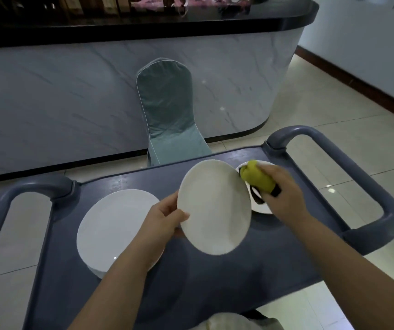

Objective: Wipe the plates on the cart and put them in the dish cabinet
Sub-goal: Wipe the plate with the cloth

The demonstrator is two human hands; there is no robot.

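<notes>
- The left hand (167,216) gripped a white plate (215,207) at its left rim, thumb on the near face and the remaining fingers hidden behind the plate.
- The held plate was raised above the cart (143,186) and tilted, with its upper face turned toward the camera.
- The right hand (279,189) was closed around a yellow-green cloth (256,178), which carried a dark edge at its near end.
- The cloth sat just beside the right rim of the held plate; actual contact could not be confirmed.
- A second plate (261,207) lay flat on the cart's top at the right, under the right hand and largely covered by it and by the held plate.
- A stack of large white plates (115,227) lay on the left part of the cart's top, its near right portion crossed by the left forearm.
- The cart was grey-blue, with a looped handle on the left (3,210) and another on the right (357,175).
- Beyond the cart's far edge stood a chair in a teal fabric cover (167,110), its back against a grey marbled counter front (72,91) topped by a dark slab.
- The floor (334,129) consisted of pale glossy tiles, visible to the right of and below the cart.
</notes>
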